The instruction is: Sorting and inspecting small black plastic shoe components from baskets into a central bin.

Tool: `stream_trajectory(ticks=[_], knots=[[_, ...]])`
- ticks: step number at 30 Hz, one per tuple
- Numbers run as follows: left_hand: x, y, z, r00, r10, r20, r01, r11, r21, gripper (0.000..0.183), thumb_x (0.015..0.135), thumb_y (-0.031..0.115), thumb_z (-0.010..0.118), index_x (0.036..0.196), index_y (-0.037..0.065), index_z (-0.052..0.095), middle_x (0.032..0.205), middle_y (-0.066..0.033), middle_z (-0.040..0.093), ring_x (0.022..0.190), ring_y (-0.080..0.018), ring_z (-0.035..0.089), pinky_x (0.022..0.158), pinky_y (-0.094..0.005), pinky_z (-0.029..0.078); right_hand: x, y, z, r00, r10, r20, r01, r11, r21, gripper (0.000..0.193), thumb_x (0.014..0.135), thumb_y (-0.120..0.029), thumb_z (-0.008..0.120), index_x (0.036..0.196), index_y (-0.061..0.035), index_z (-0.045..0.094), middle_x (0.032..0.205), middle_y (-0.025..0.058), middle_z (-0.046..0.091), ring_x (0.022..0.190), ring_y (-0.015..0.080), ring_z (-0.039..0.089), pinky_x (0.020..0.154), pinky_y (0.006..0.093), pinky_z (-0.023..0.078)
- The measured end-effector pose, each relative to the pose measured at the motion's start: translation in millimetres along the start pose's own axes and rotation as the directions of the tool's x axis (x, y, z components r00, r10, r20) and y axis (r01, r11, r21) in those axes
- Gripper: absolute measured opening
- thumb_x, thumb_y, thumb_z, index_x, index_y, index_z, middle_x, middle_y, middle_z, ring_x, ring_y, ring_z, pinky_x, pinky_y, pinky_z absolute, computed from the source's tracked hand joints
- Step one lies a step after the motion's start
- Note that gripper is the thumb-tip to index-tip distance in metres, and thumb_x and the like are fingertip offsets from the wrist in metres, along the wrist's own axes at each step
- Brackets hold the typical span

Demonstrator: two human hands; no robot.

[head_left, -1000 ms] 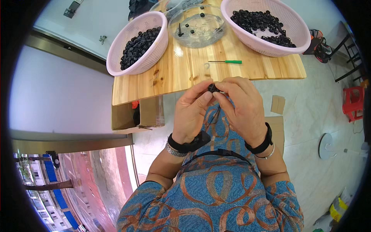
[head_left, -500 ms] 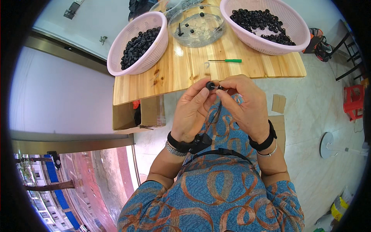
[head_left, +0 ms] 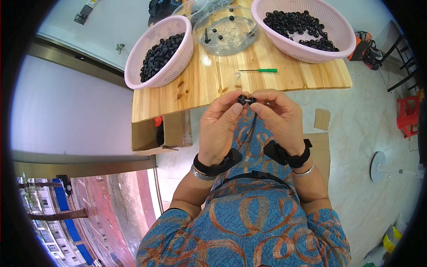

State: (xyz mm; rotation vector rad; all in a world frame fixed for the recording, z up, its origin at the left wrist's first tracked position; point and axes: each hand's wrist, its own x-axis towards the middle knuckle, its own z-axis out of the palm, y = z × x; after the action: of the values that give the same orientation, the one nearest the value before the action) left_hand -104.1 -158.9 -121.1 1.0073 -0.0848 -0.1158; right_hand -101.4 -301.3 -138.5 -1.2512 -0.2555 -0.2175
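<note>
Just in front of the table's near edge, my hands meet fingertip to fingertip. My left hand [head_left: 216, 131] pinches a small round black plastic part [head_left: 241, 99] between thumb and fingers. A similar small black part [head_left: 252, 101] is pinched in my right hand [head_left: 284, 122]. Bridging the two parts is a short, thin, light-coloured piece [head_left: 247, 101], which looks like a small spring. The fingertips partly cover both black parts. On the table beyond lies a thin screwdriver [head_left: 267, 70] with a green handle.
Two pink baskets hold many black parts: one on the left [head_left: 180, 66], one on the right [head_left: 307, 54]. Between them sits a round clear container [head_left: 231, 50] with small pieces. Under the wooden table [head_left: 200, 93] stands a cardboard box [head_left: 180, 127]. A red stool [head_left: 407, 116] is far right.
My right hand has turned and drawn in, so its black part now shows more clearly, facing the left one. The gap between the parts looks shorter.
</note>
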Motion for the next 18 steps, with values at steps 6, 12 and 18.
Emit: stream_trajectory(ticks=[6,12,18], knots=[[-0.7,2.7,3.8,0.996,0.088,-0.030,-0.088,0.996,0.006,0.026,0.085,0.000,0.054,0.111,-0.003,0.052,0.103,-0.0112,0.060,0.090,-0.0149,0.059,0.079,-0.0252,0.048,-2.9,16.8,-6.4,0.969,0.242,0.046,-0.231,0.826,0.515,0.019,0.082,-0.004,0.061,0.100,0.0012,0.058,0.089,0.0063,0.062,0.077,0.0120,0.059,0.070,0.0227,0.047],[-2.5,2.1,10.3,0.954,0.300,0.014,-0.296,0.929,0.221,0.025,0.085,-0.001,0.053,0.109,-0.001,0.052,0.108,-0.0150,0.057,0.092,-0.0162,0.058,0.080,-0.0251,0.048,-5.5,22.8,-8.4,0.971,0.240,0.002,-0.213,0.860,0.464,0.019,0.082,-0.004,0.061,0.100,0.0013,0.057,0.088,0.0064,0.063,0.078,0.0128,0.060,0.070,0.0233,0.047],[-1.1,-5.4,8.9,0.904,0.400,0.148,-0.426,0.821,0.380,0.024,0.083,-0.003,0.054,0.107,-0.003,0.052,0.108,-0.0155,0.057,0.094,-0.0190,0.058,0.084,-0.0265,0.046,-5.6,21.7,-9.6,0.981,0.189,0.036,-0.188,0.903,0.385,0.018,0.081,-0.002,0.061,0.099,0.0013,0.057,0.087,0.0053,0.062,0.078,0.0105,0.059,0.070,0.0213,0.047]])
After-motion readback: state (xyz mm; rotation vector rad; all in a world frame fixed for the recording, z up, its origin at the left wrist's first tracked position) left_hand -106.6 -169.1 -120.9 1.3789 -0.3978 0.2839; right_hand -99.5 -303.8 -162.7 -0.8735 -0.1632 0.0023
